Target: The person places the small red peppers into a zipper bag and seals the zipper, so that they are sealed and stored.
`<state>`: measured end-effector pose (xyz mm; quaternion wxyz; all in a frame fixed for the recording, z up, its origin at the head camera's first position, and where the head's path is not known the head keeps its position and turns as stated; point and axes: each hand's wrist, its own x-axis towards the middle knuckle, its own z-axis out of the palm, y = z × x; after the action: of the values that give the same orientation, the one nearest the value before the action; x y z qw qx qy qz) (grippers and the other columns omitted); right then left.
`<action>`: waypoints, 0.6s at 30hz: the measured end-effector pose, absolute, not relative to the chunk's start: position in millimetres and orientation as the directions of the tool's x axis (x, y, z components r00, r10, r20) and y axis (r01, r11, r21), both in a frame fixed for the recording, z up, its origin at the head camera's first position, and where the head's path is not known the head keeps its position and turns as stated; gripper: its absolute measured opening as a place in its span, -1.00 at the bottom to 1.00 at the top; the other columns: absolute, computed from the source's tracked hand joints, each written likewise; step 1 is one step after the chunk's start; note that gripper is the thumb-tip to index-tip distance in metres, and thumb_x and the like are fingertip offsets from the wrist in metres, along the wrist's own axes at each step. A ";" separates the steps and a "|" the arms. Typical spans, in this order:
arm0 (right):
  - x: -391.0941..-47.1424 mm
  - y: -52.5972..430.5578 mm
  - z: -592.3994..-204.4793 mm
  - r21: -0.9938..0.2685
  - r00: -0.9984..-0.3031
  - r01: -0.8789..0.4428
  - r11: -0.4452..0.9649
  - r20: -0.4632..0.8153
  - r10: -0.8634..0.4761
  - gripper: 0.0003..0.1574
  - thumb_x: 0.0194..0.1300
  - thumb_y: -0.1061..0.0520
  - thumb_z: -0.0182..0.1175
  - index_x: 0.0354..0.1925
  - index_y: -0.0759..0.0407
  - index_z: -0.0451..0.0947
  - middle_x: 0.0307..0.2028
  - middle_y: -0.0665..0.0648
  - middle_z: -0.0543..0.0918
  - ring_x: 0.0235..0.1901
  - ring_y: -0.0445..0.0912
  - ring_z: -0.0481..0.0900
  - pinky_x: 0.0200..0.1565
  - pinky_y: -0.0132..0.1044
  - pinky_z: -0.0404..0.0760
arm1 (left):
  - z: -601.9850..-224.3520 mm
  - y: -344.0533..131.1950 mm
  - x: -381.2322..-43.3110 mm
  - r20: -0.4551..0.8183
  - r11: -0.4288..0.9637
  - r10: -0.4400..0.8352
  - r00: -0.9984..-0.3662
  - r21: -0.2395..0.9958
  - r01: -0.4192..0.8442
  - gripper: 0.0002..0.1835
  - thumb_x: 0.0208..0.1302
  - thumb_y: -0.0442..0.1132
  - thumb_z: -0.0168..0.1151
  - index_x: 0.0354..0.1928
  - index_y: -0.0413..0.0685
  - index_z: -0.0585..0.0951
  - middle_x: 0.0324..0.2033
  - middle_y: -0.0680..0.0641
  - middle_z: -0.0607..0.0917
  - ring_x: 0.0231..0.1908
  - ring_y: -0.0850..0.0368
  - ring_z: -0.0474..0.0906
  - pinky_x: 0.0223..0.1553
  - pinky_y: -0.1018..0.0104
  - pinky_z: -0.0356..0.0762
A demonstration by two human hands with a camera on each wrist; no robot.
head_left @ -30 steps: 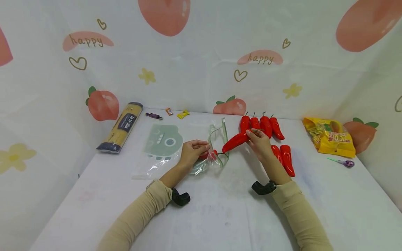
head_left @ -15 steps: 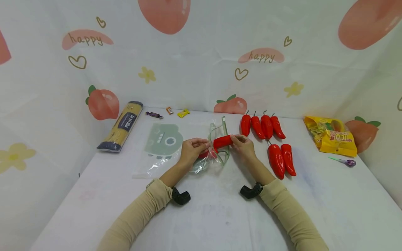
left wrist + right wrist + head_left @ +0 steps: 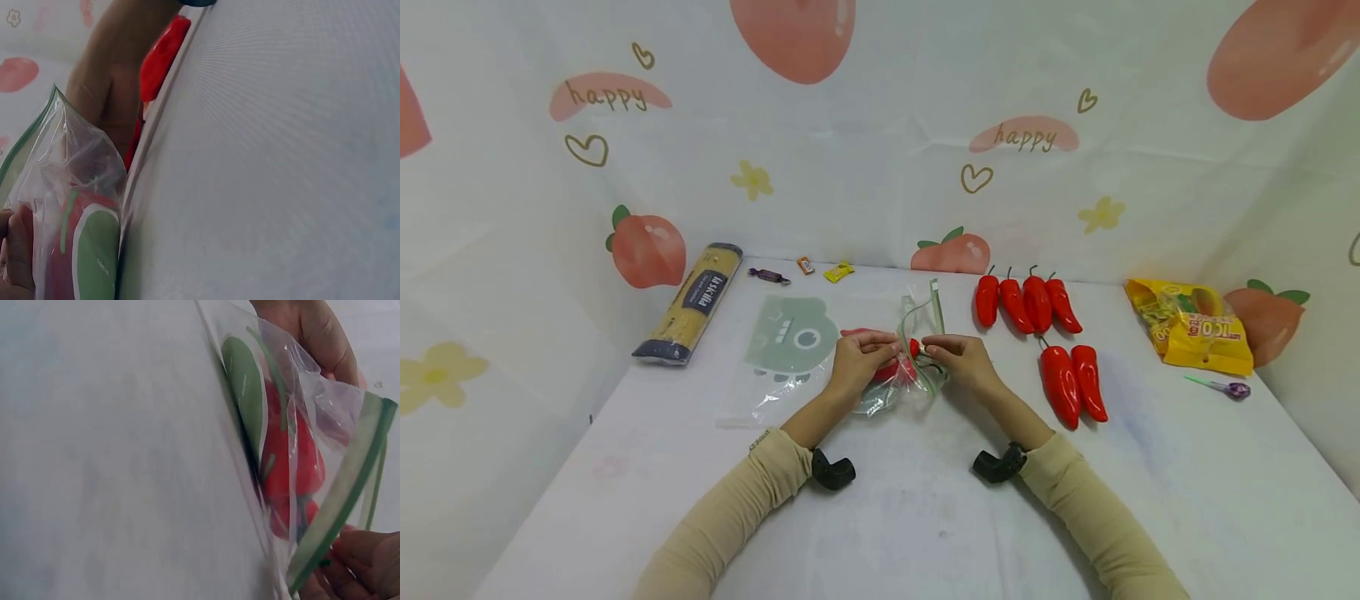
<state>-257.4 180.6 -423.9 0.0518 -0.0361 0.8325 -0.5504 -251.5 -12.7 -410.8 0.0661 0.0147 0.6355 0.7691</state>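
Observation:
A clear zip bag (image 3: 797,333) with a green monster print lies in the middle of the table, its green-edged mouth standing open toward the right. My left hand (image 3: 853,362) pinches the bag's upper film near that mouth. At the opening, my right hand (image 3: 966,362) holds a red chili pepper (image 3: 914,347) by its stem end, with most of the pepper inside the bag. Through the film, red peppers (image 3: 294,456) show in the right wrist view. The left wrist view has the bag's crumpled side (image 3: 94,144) close up; the right fingertips are hidden there.
Several red peppers (image 3: 1036,304) line up at the back right, with two more peppers (image 3: 1060,385) nearer. A yellow snack bag (image 3: 1195,329) and a lollipop (image 3: 1232,389) lie far right. Spaghetti (image 3: 692,304) and small candies (image 3: 838,272) are at the back left.
My right hand has moved left, bringing the pepper from outside the bag into its mouth; only the stem end shows now. The left hand has stayed in place on the bag.

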 end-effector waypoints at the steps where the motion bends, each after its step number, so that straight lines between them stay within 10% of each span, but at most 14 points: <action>1: -256.4 183.7 -423.0 -0.917 -0.993 -0.012 0.398 -0.036 -0.113 -0.59 0.27 0.07 0.14 0.05 0.22 0.53 -0.01 0.22 0.62 0.00 -0.03 0.55 0.06 -0.25 0.56 | -410.9 -12.8 -251.6 -0.062 -0.184 0.121 -0.991 0.979 -0.083 -0.77 0.08 -0.46 0.26 -0.19 -0.44 0.59 -0.51 0.00 0.71 -0.50 0.30 0.63 -0.39 0.46 0.65; 18: -218.8 282.9 -399.4 -0.964 -0.983 0.082 0.252 -0.037 0.180 -0.25 0.22 -0.19 0.11 0.30 0.04 0.25 0.23 0.09 0.42 -0.02 -0.45 0.46 0.13 -0.47 0.40 | -413.9 -12.8 -252.1 -0.091 -0.157 0.121 -0.988 0.981 -0.110 -0.77 0.07 -0.42 0.29 -0.20 -0.36 0.61 -0.46 -0.02 0.71 -0.47 0.29 0.63 -0.38 0.47 0.64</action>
<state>-218.8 282.9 -399.4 -0.0404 0.0830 0.7901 -0.6060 -252.1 -12.8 -413.9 0.0758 0.0044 0.6447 0.7606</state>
